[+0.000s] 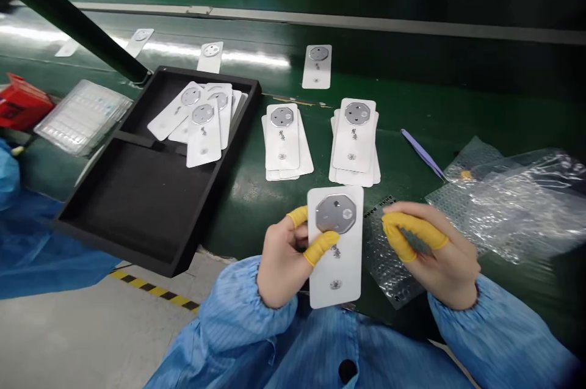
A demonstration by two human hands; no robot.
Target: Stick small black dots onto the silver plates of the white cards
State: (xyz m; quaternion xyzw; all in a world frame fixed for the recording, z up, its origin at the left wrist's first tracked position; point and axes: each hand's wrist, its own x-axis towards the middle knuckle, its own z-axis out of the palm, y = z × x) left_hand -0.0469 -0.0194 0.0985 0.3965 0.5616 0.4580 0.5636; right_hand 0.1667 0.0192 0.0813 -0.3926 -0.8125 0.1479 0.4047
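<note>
My left hand (pixel 293 254), with yellow finger cots, grips a white phone back cover (pixel 345 264) by its left edge. The cover has a silver octagonal camera plate with small holes at the top and dark lettering below. My right hand (pixel 434 251) is beside it, apart from the cover, with the cotted thumb and forefinger tips pinched together. Anything between those tips is too small to make out. Under the right hand lies a clear sheet (pixel 389 279) with a row of black dots along its upper edge. Two stacks of similar covers, left (pixel 282 157) and right (pixel 352 154), lie just beyond my hands.
A black tray (pixel 137 199) at left holds several loose covers. Single covers, one here (pixel 317 74), lie on the green surface behind. Purple tweezers (pixel 423 154) and crumpled bubble wrap (pixel 517 212) are at right. A clear plastic case (pixel 85 117), red box (pixel 22 102) and another person's blue sleeve (pixel 41 236) are at far left.
</note>
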